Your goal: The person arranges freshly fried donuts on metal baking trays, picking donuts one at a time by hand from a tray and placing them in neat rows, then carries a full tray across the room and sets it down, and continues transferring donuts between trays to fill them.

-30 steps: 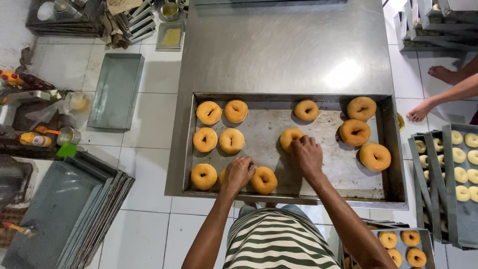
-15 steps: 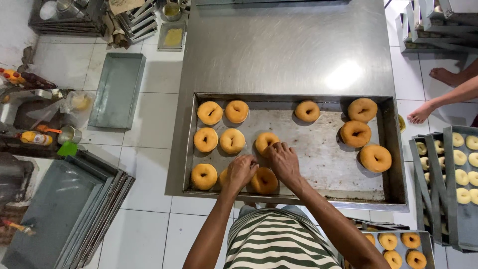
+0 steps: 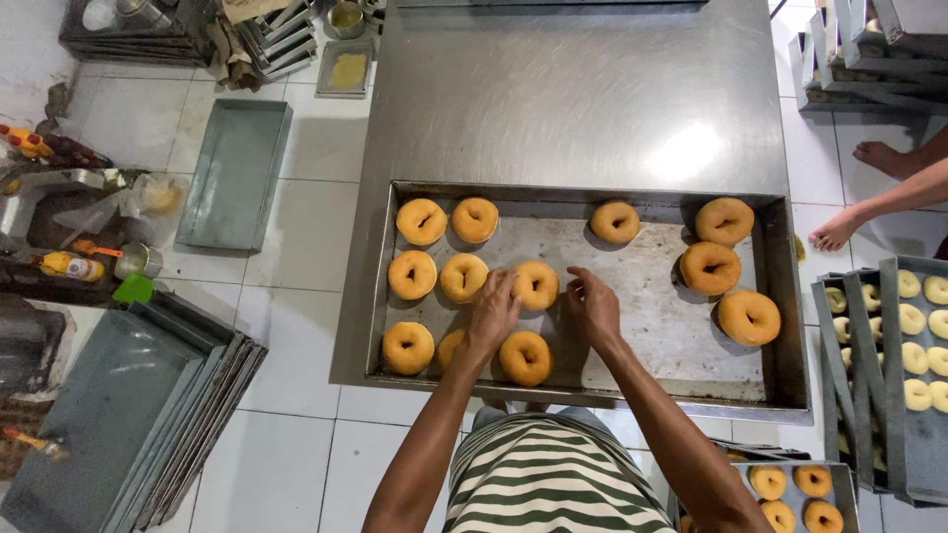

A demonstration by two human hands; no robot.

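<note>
Doughnut (image 3: 536,284) sits mid-frame on the steel baking tray (image 3: 681,341), left hand (image 3: 491,314) touching it, fingers loosely spread, pushing it into the neat rows at left. Right hand (image 3: 592,308) hovers beside, grip loose, holding nothing.

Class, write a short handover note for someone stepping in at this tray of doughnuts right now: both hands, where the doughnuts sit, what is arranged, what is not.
Left hand: open, fingertips on a doughnut in the middle row.
Right hand: open, empty, just right of that doughnut.
Metal tray: packed doughnuts sit in close rows at its left end.
Not yet grouped: a single doughnut top centre and three larger doughnuts at the right.
</note>
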